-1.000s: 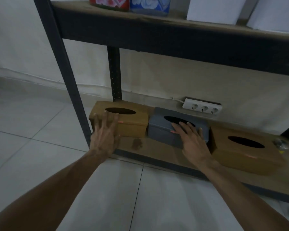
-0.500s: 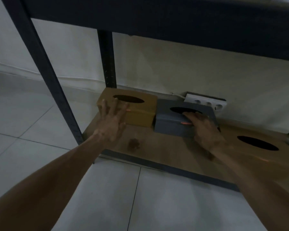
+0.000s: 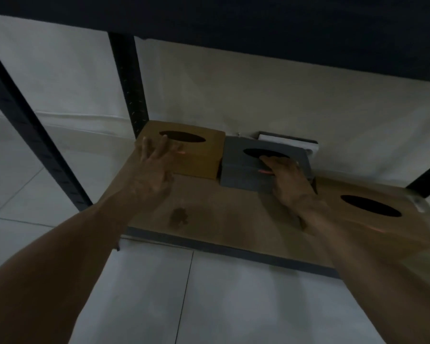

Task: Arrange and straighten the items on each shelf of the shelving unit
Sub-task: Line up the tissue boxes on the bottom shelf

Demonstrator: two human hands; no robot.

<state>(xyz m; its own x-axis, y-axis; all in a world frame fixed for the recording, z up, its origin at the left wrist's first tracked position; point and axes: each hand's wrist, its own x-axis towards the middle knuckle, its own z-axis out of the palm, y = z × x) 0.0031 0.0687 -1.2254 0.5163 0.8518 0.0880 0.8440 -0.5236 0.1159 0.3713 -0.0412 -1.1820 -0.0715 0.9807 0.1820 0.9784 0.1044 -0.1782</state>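
Dim, motion-blurred, wide-angle edge distortion

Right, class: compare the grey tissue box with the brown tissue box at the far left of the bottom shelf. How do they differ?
The grey tissue box is grey; the left brown tissue box is tan. The right hand rests on the grey one, the left hand on the brown one's front corner. The grey box sits in front of a white power strip; the brown box sits by the rear post. Both have a dark oval slot on top and stand side by side.

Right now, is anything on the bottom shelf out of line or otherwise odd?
Yes. The right tan tissue box sits nearer the front edge than the left tan tissue box and grey tissue box, breaking the row. A dark stain also marks the shelf board.
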